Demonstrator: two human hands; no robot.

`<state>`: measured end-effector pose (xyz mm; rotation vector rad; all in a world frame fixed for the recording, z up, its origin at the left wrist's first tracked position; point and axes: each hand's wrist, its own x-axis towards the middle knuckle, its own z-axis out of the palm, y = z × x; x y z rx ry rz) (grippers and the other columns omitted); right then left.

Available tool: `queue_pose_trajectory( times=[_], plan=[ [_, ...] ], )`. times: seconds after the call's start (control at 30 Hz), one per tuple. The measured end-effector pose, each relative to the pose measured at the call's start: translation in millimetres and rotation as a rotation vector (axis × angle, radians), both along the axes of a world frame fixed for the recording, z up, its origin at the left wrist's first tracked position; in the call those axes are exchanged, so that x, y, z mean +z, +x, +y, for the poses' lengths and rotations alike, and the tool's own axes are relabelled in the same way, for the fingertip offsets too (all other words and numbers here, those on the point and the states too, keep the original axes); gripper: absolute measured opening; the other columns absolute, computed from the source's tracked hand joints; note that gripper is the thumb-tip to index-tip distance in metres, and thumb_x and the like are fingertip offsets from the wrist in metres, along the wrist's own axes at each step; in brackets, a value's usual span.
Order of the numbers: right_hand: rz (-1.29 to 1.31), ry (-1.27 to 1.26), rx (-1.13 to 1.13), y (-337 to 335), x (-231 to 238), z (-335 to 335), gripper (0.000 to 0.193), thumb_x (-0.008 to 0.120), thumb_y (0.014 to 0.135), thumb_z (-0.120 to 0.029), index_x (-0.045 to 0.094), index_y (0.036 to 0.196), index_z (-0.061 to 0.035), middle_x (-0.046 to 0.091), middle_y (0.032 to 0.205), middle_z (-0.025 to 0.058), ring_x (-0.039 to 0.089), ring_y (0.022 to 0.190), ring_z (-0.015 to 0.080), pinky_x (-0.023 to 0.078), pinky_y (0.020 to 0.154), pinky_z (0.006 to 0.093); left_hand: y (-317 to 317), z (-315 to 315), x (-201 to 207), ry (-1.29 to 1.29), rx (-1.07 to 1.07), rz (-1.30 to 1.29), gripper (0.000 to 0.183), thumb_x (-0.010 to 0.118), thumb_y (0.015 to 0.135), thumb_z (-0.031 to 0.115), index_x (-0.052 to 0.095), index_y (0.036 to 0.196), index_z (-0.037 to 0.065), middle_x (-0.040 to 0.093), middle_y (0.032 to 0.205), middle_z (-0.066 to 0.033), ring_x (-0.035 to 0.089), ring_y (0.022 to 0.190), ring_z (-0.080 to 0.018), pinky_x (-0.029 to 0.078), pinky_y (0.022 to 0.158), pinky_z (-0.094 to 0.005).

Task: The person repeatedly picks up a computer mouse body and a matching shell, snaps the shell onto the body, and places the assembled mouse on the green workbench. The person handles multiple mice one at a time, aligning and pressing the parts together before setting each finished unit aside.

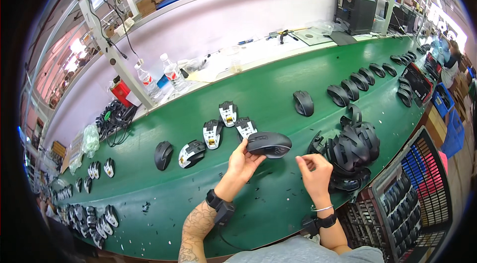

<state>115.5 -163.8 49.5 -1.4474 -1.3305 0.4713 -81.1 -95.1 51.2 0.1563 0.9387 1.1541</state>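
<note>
My left hand (239, 167) grips a black computer mouse (271, 146) by its left end, above the green work surface (198, 228). A little to the right, my right hand (317, 173) is raised with its fingers curled into a pinch; whatever may be between them is too small to tell. Just beyond it lies a heap of black curved mouse shells (355, 146). Left of the held mouse sit several mice with white undersides or insides showing, among them a white-and-black one (192, 154). Black mice lie apart on both sides, one farther left (163, 155) and one toward the back (303, 103).
A row of black mice (349, 89) runs toward the far right. A dark crate (432, 161) filled with mouse parts stands at the lower right. More mice (92, 223) cluster at lower left. Plastic bottles (173, 73) and a computer case (361, 12) stand behind. Another person (453, 61) is far right.
</note>
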Motion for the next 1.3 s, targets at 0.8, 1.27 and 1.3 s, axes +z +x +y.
queue_pose_trajectory(
  times=[0.8,1.27,1.3],
  plan=[
    [-0.365,0.130,-0.174,5.3,-8.2,4.0,0.027,0.065,0.079,-0.005,0.060,0.105,0.0020,0.053,0.105,0.0156,0.047,0.098,0.0312,0.042,0.084,0.0395,56.2,170.3,-42.4,0.265,-0.295,0.735,0.025,0.056,0.089,0.032,0.061,0.089,0.008,0.062,0.078,-0.0049,0.061,0.076,-0.0203,0.046,0.069,-0.0396],
    [0.091,0.086,-0.113,30.8,32.4,-6.8,0.017,0.066,0.078,0.002,0.066,0.094,0.0020,0.062,0.087,0.0122,0.062,0.080,0.0206,0.050,0.071,0.0281,80.6,88.7,-32.8,0.934,-0.363,1.011,0.030,0.061,0.085,0.020,0.062,0.109,0.002,0.063,0.102,-0.0104,0.057,0.098,-0.0197,0.043,0.088,-0.0302],
    [0.174,0.079,-0.038,34.5,34.6,-10.2,0.016,0.064,0.080,0.004,0.065,0.096,0.0039,0.062,0.089,0.0087,0.061,0.085,0.0160,0.050,0.073,0.0255,75.5,76.0,-37.9,0.898,-0.437,0.841,0.030,0.059,0.087,0.020,0.061,0.111,0.002,0.062,0.102,-0.0077,0.057,0.098,-0.0161,0.043,0.088,-0.0280]
  ],
)
